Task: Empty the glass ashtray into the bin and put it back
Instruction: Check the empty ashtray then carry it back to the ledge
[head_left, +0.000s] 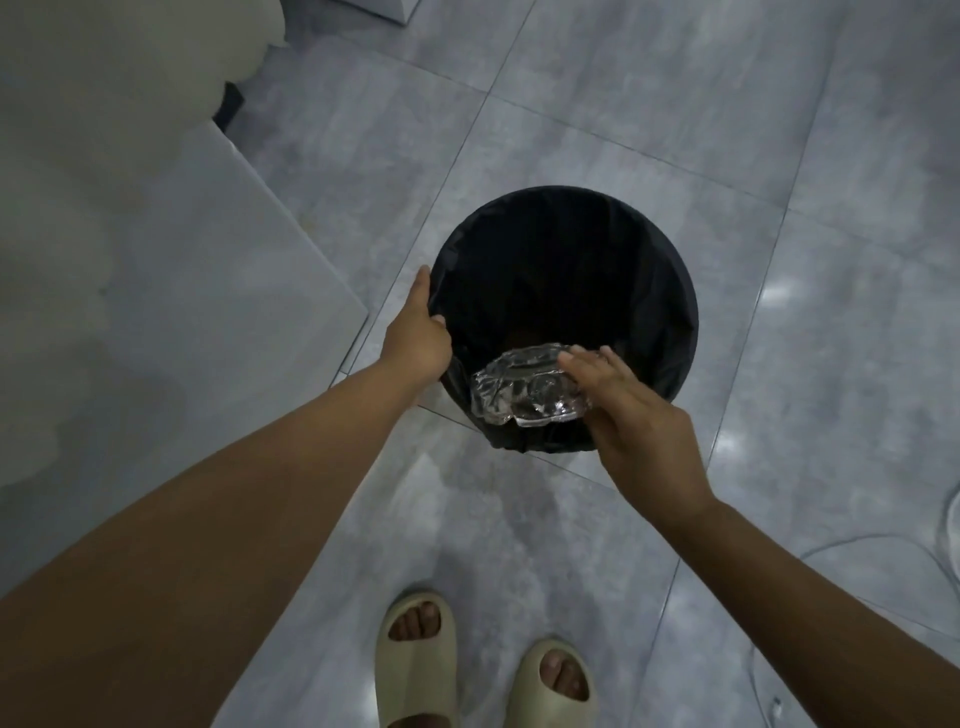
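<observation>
A round bin lined with a black bag stands on the grey tiled floor in front of me. My right hand grips the clear glass ashtray by its right side and holds it tipped over the near part of the bin's opening. My left hand clasps the bin's left rim, thumb inside and fingers outside. The inside of the bin is dark, and its contents cannot be made out.
A low grey table or slab fills the left side, its corner close to the bin. My two feet in pale slides stand just below the bin. A thin cable lies on the floor at the right.
</observation>
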